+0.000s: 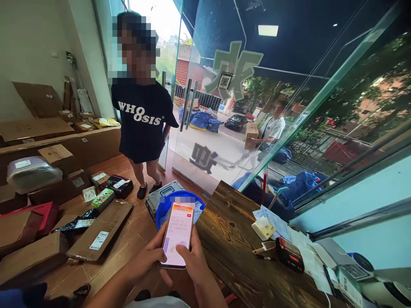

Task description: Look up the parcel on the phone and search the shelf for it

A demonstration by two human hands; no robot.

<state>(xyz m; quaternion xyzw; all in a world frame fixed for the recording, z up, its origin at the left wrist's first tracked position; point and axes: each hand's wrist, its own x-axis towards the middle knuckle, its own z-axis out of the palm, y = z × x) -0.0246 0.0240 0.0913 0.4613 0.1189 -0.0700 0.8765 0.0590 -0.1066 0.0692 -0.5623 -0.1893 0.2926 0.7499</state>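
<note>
Right now the phone (175,233) sits between the person's two hands, held up with its lit screen turned toward the wearer. Its long axis runs from near to far, the far end leaning a little to the right, so the left hand (150,250) has the left long edge and the right hand (198,261) the right one. Neither hand has a gap to cross, as both already touch it; the difference lies in the thumbs. The right thumb (183,253) reaches in over the near half of the screen, whether pressing or just above it I cannot tell, while the left thumb (159,255) lies along the near part of the left edge. The fingers are curled in around the phone, closed to about its width, and hold nothing else that shows; most are hidden behind it, and one fingertip peeps out below the near end. Beyond the phone is a blue bin (183,194), with a grey case (170,188) just left of it. To the right stretches the wooden worktop (231,226), carrying a small scoop (266,247) and a black-and-red device (290,255); to the left, a long flat parcel (104,226) lies among other boxes.
</note>
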